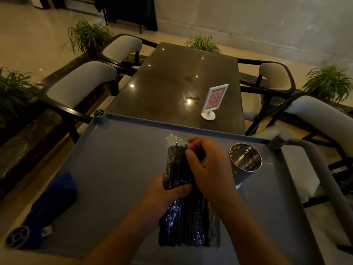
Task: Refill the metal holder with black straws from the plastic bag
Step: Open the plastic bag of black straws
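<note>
The left hand (164,194) is curling round the plastic bag (191,226) of black straws (175,165) at the middle of the cart tray (114,169). The right hand (210,169) is pinching straw tips at the bag's far end. The metal holder (245,159) is standing near the far right corner.

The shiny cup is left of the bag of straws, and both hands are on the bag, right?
No. In the head view the shiny cup stands right of the bag of straws. The left hand and right hand are both on the bag.
</note>
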